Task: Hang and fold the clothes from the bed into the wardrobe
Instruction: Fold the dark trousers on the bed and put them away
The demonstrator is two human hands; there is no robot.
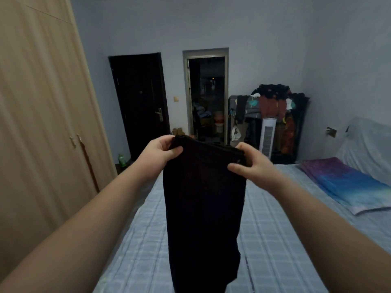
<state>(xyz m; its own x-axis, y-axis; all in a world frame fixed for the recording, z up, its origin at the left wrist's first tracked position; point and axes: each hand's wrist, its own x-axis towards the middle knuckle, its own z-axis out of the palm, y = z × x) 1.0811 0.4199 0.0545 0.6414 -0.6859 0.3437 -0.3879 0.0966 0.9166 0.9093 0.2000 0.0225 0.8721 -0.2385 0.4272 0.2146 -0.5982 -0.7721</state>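
A black garment [203, 199], long and narrow like trousers, hangs in front of me over the bed [275, 240]. My left hand [158, 154] pinches its top left corner between thumb and fingers. My right hand [249, 163] pinches the top right corner. The cloth's lower end runs out of view at the bottom. The light wooden wardrobe [42, 123] stands at the left with its doors closed.
A blue-and-purple pillow [347, 187] and a grey covered heap [370, 144] lie on the bed's right side. A rack piled with clothes [273, 115] and a white tower fan [267, 136] stand by the far wall. A dark door [139, 102] and an open doorway [207, 98] are ahead.
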